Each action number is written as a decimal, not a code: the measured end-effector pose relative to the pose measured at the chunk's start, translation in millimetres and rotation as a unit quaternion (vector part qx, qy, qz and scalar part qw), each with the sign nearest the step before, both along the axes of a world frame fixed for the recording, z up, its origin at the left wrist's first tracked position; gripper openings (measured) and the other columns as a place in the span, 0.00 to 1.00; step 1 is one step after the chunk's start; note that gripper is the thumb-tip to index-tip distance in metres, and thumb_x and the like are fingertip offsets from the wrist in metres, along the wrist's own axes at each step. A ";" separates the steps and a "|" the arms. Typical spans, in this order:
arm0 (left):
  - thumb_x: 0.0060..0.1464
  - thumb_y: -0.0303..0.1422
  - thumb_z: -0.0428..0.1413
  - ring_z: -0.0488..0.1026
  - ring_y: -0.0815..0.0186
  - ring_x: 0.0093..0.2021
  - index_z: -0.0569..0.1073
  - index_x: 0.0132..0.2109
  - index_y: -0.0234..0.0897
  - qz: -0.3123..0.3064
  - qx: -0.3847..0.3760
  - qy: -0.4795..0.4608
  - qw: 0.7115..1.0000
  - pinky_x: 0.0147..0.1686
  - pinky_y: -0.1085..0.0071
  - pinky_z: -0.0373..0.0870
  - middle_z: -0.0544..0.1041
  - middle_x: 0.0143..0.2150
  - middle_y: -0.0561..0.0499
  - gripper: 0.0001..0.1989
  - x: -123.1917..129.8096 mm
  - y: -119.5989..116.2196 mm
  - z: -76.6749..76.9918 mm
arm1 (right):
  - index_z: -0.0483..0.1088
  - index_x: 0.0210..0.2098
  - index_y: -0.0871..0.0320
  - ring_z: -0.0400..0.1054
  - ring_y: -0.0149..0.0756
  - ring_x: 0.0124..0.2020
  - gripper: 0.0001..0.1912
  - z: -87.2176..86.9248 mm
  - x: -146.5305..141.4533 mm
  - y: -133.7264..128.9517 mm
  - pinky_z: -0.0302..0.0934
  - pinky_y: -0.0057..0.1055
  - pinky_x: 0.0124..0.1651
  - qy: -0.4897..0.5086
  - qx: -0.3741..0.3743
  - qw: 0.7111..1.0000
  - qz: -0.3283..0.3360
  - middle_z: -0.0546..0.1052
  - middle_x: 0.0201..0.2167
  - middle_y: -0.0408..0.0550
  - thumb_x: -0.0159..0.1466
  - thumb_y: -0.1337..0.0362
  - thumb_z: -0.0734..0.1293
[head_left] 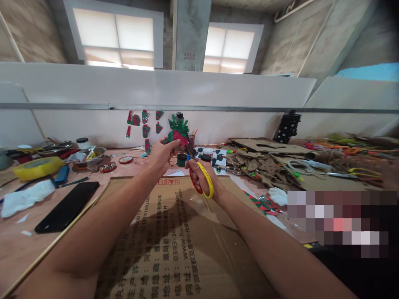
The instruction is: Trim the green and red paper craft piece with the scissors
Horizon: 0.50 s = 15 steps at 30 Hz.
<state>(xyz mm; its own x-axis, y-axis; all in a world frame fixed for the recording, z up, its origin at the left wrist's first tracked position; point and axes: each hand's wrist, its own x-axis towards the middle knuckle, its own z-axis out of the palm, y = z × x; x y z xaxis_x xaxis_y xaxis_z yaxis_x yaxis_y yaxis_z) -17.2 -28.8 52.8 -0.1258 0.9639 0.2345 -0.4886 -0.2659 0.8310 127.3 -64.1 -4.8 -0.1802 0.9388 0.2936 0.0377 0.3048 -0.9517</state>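
Pinched in my left hand (166,154) is a shiny red and green piece (178,138) with jagged green edges, its exact kind unclear. My right hand (201,176) is closed around scissors (206,185) with yellow and red handles. The dark blades point up and touch or lie very near the right edge of the piece; I cannot tell if they are around it. Both hands are raised over the far end of a printed cardboard sheet (187,265). Similar red and green cut pieces (145,131) stick to the white panel behind.
To the left lie a black phone (68,207), a roll of yellow tape (38,169) and a metal bowl (96,154). Coiled brown rope (260,168) and cut cardboard (264,145) crowd the right. A thin wooden stick (52,245) runs along the cardboard's left side.
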 end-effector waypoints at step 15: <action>0.39 0.25 0.70 0.73 0.73 0.25 0.74 0.36 0.34 0.010 -0.014 -0.002 1.000 0.27 0.76 0.66 0.79 0.28 0.54 0.16 -5.0 2.2 1.8 | 0.61 0.29 0.53 0.52 0.28 0.12 0.31 -10.1 4.0 10.4 0.47 0.26 0.14 -0.077 0.062 0.995 -0.020 0.61 0.14 0.35 0.61 0.30 0.63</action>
<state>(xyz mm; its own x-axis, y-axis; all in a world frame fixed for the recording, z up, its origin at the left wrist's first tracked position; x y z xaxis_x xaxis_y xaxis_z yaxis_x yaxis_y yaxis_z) -22.2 -26.6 54.6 -0.1468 0.9672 0.2073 -0.4874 -0.2530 0.8357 131.3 -53.7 -14.8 -0.1952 0.9043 0.3797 0.1937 0.4151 -0.8889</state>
